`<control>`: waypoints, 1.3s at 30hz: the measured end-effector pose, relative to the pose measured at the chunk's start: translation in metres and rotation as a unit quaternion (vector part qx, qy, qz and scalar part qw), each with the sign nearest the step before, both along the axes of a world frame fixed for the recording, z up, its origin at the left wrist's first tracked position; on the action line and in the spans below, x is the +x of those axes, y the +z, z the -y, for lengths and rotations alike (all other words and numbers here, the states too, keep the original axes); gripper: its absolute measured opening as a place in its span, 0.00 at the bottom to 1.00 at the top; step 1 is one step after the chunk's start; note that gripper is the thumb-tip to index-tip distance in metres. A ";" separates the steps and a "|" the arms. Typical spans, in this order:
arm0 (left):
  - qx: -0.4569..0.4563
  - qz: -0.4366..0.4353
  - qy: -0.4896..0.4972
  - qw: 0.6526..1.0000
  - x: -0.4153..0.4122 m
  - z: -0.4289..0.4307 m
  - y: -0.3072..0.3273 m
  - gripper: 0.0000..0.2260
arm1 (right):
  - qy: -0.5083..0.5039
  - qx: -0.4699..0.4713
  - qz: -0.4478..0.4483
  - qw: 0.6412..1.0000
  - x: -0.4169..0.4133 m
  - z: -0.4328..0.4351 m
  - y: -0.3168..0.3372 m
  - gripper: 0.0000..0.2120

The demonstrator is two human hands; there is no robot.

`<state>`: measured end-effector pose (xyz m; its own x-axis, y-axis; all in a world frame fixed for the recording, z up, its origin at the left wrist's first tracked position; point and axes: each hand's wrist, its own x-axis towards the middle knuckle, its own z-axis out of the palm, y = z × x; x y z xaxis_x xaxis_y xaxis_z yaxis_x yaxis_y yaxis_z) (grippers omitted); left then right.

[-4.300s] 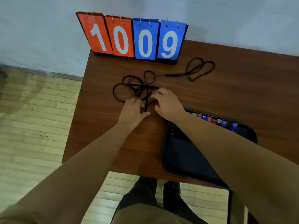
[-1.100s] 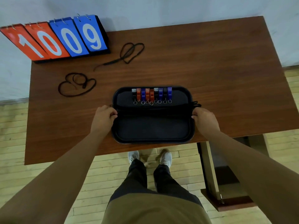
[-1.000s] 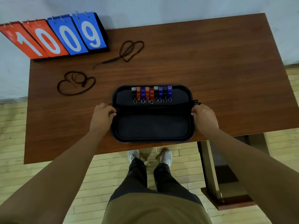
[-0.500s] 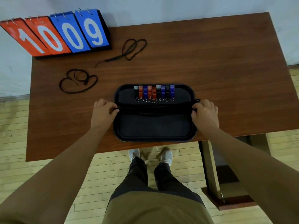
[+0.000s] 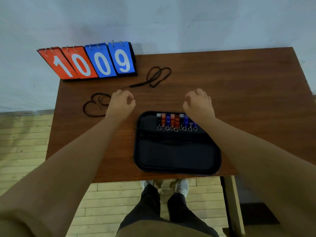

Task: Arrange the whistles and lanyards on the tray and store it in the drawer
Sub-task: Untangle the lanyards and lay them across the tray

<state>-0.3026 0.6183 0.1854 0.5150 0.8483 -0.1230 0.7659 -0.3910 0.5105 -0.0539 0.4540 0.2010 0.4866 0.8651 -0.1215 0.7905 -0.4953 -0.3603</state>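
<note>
Holds the left hand point(image 5: 120, 104) and the right hand point(image 5: 198, 104) side by side over the table point(image 5: 248, 86), backs up, fingers loosely curled. Grips nothing with either. Cannot tell whether either hand touches the wood beneath.

Has the black tray point(image 5: 136, 147) just nearer than both hands, flat at the table's near edge, partly under the right forearm. Carries there a row of red, blue and grey whistles point(image 5: 172, 118) along the tray's far side, right below the right wrist, key rings pointing back toward the body.

Leaves one looped black lanyard point(image 5: 93, 108) just left of the left hand, partly hidden behind it. Leaves a second lanyard point(image 5: 159, 75) beyond and between the hands, apart from both.

Faces a flip scoreboard point(image 5: 92, 63) reading 1009, beyond the left hand against a pale wall. Stands in white shoes point(image 5: 182, 186) on a light plank floor point(image 5: 24, 142).
</note>
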 end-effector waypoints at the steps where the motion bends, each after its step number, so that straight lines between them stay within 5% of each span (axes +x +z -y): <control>1: 0.000 -0.002 -0.008 1.000 0.006 -0.008 -0.001 0.06 | 0.007 0.001 -0.007 1.000 -0.003 -0.014 0.000 0.15; 13: 0.044 -0.034 -0.032 0.998 0.039 -0.099 -0.049 0.06 | 0.082 -0.028 -0.021 0.996 -0.028 -0.139 -0.044 0.17; 21: 0.023 -0.105 -0.042 0.993 0.053 -0.121 -0.089 0.15 | 0.152 -0.062 0.010 0.986 -0.043 -0.193 -0.079 0.26; 27: 0.042 -0.063 -0.055 0.996 0.048 -0.112 -0.086 0.02 | 0.148 -0.090 0.022 0.985 -0.047 -0.196 -0.090 0.23; 33: -0.103 0.104 -0.015 0.989 0.041 -0.109 -0.027 0.02 | 0.126 -0.012 -0.115 0.985 -0.038 -0.199 -0.055 0.08; 39: -0.173 0.156 0.040 0.972 0.039 -0.106 0.022 0.07 | 0.107 0.024 -0.232 0.966 -0.023 -0.178 -0.003 0.10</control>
